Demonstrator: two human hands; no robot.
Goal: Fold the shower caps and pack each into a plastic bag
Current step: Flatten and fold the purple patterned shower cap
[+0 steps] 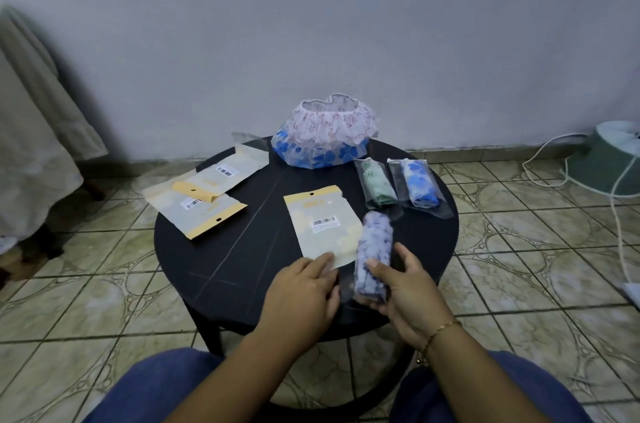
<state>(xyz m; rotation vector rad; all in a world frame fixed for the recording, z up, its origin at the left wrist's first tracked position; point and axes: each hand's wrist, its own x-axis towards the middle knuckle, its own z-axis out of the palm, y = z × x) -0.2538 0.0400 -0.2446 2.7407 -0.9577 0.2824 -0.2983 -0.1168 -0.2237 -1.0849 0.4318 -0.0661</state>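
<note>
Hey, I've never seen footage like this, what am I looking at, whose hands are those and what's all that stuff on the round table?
There is no machine here. This single picture comes from a camera worn on a person's head, looking down at their own hands over a round black table.

The right hand grips a rolled purple-flowered shower cap, which seems to sit in a clear plastic bag. The left hand lies with straight fingers on the near edge of a yellow-topped packet.

To the right lie two packed caps in clear bags, one green and one blue. At the far edge, unfolded caps are stacked, a pink-patterned one on a blue-flowered one. On the left lie more yellow-topped packets.
</note>
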